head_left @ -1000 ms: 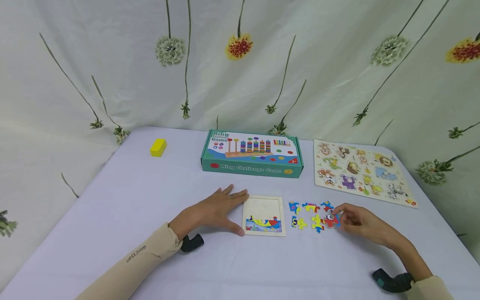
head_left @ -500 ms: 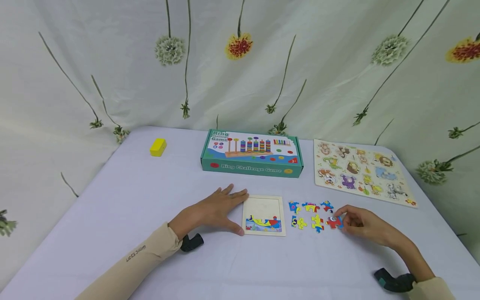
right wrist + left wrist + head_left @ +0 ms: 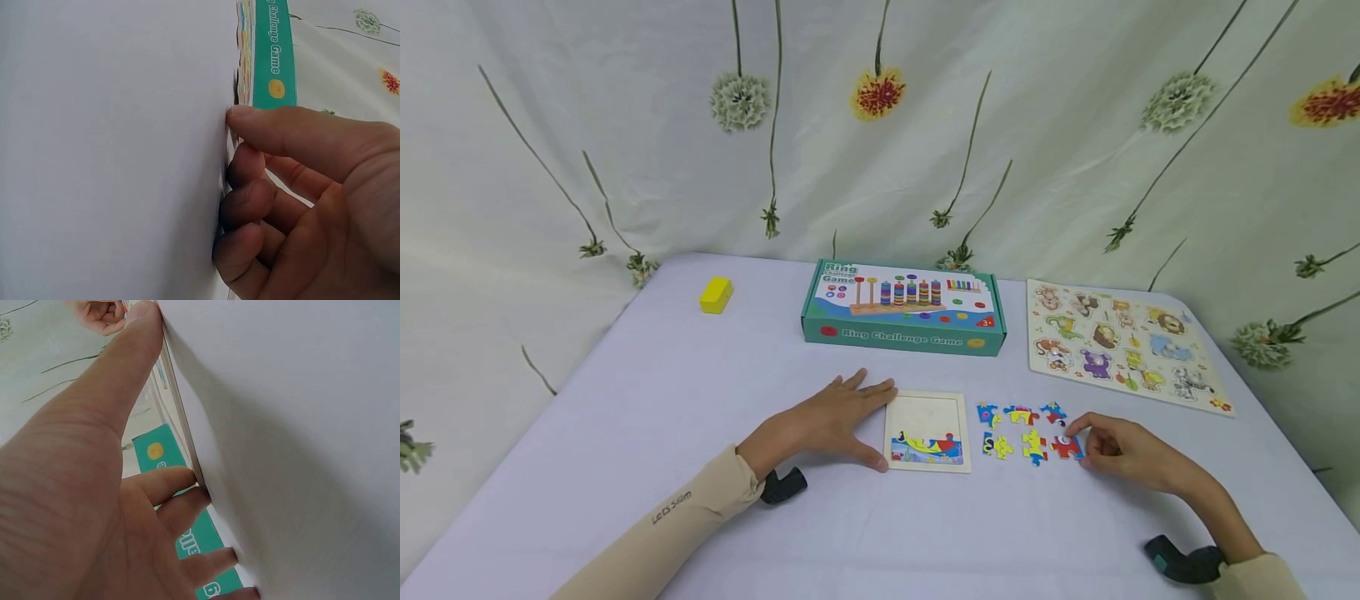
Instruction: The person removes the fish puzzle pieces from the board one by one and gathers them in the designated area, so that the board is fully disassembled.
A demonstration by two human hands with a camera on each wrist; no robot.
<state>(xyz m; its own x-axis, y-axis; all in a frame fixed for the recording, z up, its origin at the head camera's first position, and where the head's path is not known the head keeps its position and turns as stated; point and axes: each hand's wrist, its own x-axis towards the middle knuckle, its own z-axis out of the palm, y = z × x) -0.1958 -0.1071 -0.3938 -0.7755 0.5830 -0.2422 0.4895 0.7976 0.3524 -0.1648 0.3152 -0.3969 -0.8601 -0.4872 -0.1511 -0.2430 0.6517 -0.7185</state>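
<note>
A square wooden puzzle tray (image 3: 927, 413) lies mid-table, with a blue, yellow and red picture strip along its lower part. My left hand (image 3: 827, 421) is spread at its left side, thumb and index fingertips touching the edge. In the left wrist view, the thumb (image 3: 134, 347) is extended along that edge. Right of the tray lie several loose jigsaw pieces, among them a yellow one (image 3: 1033, 446). My right hand (image 3: 1131, 450) pinches the red and blue jigsaw piece (image 3: 1064, 447) at the table surface, its other fingers curled. In the right wrist view, that piece is mostly hidden.
A green Ring Challenge Game box (image 3: 902, 308) stands behind the tray. An animal peg puzzle board (image 3: 1127, 346) lies at the back right. Far back left sits a yellow block (image 3: 717, 295). A flowered cloth (image 3: 662, 125) hangs behind the table.
My right hand shifted the red and blue piece slightly right, then a little back left. The left hand and the tray have stayed still.
</note>
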